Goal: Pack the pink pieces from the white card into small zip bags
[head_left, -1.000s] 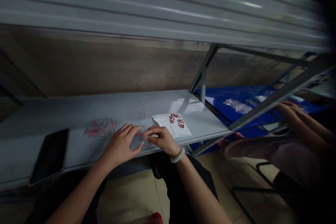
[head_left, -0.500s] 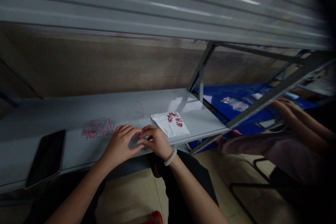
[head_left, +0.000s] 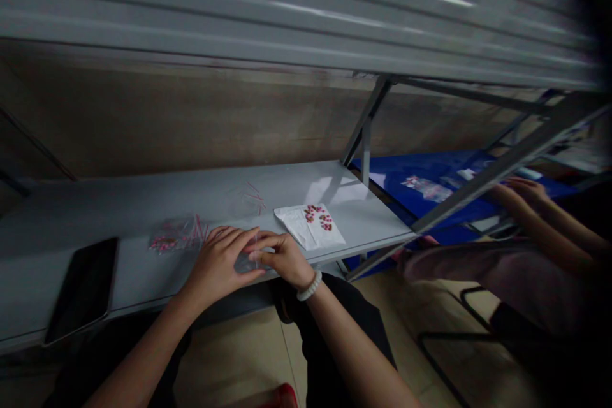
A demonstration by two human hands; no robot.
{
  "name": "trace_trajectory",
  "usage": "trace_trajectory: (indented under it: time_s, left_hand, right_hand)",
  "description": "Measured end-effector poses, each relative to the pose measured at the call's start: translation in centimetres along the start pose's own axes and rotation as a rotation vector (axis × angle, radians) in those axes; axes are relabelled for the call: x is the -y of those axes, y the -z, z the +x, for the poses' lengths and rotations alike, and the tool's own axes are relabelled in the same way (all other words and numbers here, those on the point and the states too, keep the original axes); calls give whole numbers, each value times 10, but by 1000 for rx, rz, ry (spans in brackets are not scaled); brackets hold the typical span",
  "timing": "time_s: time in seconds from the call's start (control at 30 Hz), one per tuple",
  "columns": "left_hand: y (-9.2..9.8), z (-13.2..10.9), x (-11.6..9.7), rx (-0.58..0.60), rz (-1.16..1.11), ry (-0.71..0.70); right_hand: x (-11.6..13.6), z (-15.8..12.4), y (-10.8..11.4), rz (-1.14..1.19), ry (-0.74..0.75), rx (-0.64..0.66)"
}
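My left hand (head_left: 220,262) and my right hand (head_left: 282,256) meet over the front edge of the grey table. Between them is a small clear plastic zip bag (head_left: 247,261), hard to see against the table. The right fingers and thumb pinch its side, while the left fingers and thumb curve around the other side. To the right of my hands lies a white paper sheet (head_left: 306,231) carrying clusters of small pink and brown pieces (head_left: 326,222). Left of them, a clear bag of pink pieces (head_left: 165,242) rests beside more clear bags with pink strips (head_left: 198,229).
A dark tablet or phone (head_left: 86,287) lies at the table's left. Farther back are thin pink-edged bags (head_left: 253,194). A ribbed grey shelf (head_left: 287,13) overhangs. Past a metal brace (head_left: 368,127), another person's hands (head_left: 521,194) work at a blue table (head_left: 392,178).
My fingers have shifted slightly on the clear bag, the right fingers closing further into the left hand's curve. Less of the bag shows now. Things on the table stay put.
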State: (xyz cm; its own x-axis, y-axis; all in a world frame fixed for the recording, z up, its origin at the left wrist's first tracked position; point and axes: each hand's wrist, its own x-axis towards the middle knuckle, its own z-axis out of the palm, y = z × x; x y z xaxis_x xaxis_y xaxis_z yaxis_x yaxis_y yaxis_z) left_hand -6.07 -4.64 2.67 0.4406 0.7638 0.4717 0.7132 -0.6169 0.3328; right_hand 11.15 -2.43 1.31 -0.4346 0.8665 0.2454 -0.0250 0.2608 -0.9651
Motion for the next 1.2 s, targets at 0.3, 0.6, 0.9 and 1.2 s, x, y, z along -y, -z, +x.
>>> trace_trajectory:
  time_s: [0.3, 0.6, 0.9, 1.2]
  left_hand:
    - [1, 2, 0, 29, -24, -5]
    - [1, 2, 0, 7, -23, -5]
    - [5, 6, 0, -73, -95, -57]
    - [5, 7, -1, -48, -79, -41]
  right_hand:
    - [2, -4, 3, -204, -101, -75]
    - [5, -5, 5, -200, -64, -37]
    - [8, -4, 12, -199, 37, 204]
    - [10, -7, 21, -119, -56, 120]
